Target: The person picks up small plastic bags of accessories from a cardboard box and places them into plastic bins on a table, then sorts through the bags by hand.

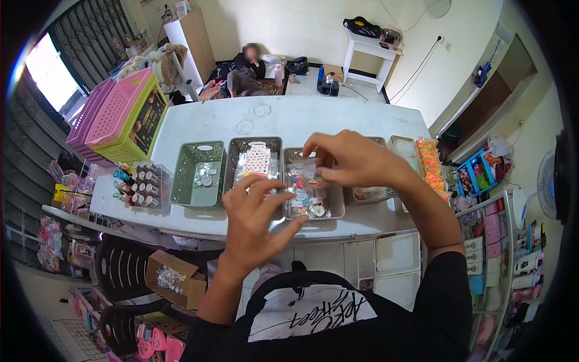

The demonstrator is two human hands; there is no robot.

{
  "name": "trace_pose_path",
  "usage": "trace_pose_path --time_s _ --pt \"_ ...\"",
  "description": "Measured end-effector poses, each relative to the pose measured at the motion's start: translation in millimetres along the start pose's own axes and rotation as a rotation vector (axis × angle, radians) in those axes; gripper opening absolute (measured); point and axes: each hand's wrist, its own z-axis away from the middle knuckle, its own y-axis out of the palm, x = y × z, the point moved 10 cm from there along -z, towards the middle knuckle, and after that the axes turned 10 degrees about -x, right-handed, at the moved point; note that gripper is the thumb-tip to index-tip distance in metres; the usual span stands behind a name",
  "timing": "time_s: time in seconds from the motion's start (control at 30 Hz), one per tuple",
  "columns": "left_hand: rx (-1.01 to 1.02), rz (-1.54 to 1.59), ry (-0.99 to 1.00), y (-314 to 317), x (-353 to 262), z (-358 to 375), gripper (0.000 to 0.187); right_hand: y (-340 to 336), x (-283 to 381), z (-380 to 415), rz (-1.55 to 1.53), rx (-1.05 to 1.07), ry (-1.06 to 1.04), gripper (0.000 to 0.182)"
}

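Note:
My left hand hovers over the near left side of a grey basket, its fingers spread and nothing in them. Small colourful items in clear packets lie inside that basket. Over its far right corner, my right hand curls with thumb and index finger drawn together. Something clear shows near those fingertips, but I cannot make it out. Left of it, a dark basket holds packets and a dotted white card. A green basket contains a few small packets. My right hand partly hides another basket.
Stacked pink and green crates stand at the table's left end, near a box of capped bottles. Orange packets line the right edge. Below are dark chairs and a cardboard box. A person rests beyond the table.

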Motion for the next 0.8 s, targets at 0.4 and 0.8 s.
trace_pose_path --time_s 0.4,0.8 --pt "0.132 -0.066 0.110 21.0 -3.9 18.5 0.014 41.1 8.5 2.8 0.510 0.028 -0.357 0.019" --pt "0.148 -0.089 0.101 21.1 -7.2 20.9 0.017 49.3 -10.6 15.3 0.702 0.352 -0.076 0.017"
